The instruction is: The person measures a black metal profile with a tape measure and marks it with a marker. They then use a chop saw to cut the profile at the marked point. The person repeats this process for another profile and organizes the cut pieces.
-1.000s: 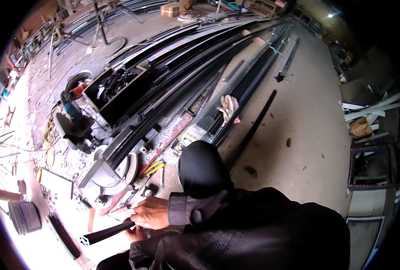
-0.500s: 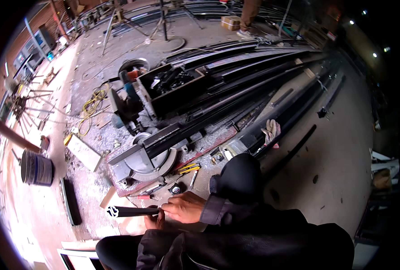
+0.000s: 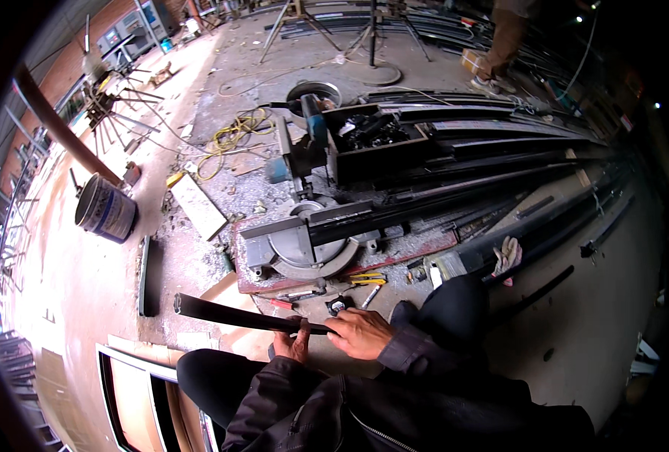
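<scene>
A long black hollow profile bar (image 3: 233, 314) lies across my lap area, its far end pointing left and slightly up. My left hand (image 3: 292, 345) is closed round it from below, near its right end. At that right end my right hand (image 3: 361, 334) is closed, fingertips pressed on the bar; the very tip is hidden under them. Just beyond the hands, on the floor, are a red-handled tool (image 3: 281, 303), a black tape measure (image 3: 340, 304), a marker (image 3: 371, 296) and a yellow-handled tool (image 3: 368, 279).
A mitre saw (image 3: 304, 248) stands ahead with a long black profile across it. Behind it is a box (image 3: 380, 154) of black parts. More profiles stretch right, with a glove (image 3: 508, 258) on them. A bucket (image 3: 107, 209) and a white-edged frame (image 3: 127, 354) are left. Another person's leg (image 3: 506, 45) shows far right.
The view has swung left, so the scene sits further right. The bar has turned: its cut end no longer faces me, and more of its length shows. Both hands stay on it.
</scene>
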Tool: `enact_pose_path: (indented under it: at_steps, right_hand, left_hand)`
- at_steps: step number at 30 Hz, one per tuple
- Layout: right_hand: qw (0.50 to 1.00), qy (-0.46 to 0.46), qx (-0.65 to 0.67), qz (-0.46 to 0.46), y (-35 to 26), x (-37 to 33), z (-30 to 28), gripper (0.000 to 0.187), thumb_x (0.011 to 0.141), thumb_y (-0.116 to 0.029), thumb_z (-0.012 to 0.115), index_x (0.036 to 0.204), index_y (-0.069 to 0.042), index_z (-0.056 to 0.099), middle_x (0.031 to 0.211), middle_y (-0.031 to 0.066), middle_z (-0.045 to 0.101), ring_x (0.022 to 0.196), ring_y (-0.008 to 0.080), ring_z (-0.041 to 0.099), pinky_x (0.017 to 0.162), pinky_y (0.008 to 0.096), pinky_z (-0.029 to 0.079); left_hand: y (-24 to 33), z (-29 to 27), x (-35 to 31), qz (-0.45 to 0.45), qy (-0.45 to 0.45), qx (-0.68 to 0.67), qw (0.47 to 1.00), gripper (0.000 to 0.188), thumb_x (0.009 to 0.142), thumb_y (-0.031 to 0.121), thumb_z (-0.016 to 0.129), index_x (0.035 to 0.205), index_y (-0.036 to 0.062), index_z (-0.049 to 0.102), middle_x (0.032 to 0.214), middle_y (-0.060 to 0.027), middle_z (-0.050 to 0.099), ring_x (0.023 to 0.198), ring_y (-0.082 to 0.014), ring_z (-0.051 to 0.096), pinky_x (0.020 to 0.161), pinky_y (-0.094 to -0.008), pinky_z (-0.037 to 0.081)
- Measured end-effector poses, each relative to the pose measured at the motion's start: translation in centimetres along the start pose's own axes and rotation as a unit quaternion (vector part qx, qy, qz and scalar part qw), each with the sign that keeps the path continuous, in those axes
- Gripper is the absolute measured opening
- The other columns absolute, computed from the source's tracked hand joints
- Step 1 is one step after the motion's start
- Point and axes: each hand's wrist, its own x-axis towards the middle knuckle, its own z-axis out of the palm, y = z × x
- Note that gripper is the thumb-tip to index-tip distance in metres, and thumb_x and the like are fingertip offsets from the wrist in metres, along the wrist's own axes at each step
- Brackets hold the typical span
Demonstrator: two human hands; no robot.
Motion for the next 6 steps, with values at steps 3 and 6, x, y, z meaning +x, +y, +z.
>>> enact_pose_path:
  at_steps: [3, 6]
  right_hand:
    - [1.0, 0.003, -0.027, 0.009, 0.2, 0.1, 0.3, 0.03, 0.093, -0.027, 0.064, 0.116, -0.008, 0.063, 0.099, 0.0118, 0.063, 0.094, 0.0336, 0.064, 0.077, 0.0463, 0.054]
    - [0.999, -0.008, -0.045, 0.022, 1.0, 0.4, 1.0, 0.041, 0.09, -0.029, 0.068, 0.125, -0.009, 0.061, 0.111, 0.0146, 0.06, 0.106, 0.0345, 0.06, 0.087, 0.046, 0.052]
  left_hand:
    - [1.7, -0.6, 0.2, -0.072, -0.036, -0.094, 0.992, 0.029, 0.098, 0.026, 0.067, 0.107, -0.0014, 0.065, 0.095, -0.0067, 0.067, 0.088, -0.0155, 0.062, 0.08, -0.0312, 0.052]
    - [5.2, -1.1, 0.0, -0.131, -0.013, -0.187, 0.973, 0.036, 0.098, 0.03, 0.067, 0.117, -0.0002, 0.064, 0.107, -0.0102, 0.071, 0.097, -0.0189, 0.067, 0.086, -0.0356, 0.056]
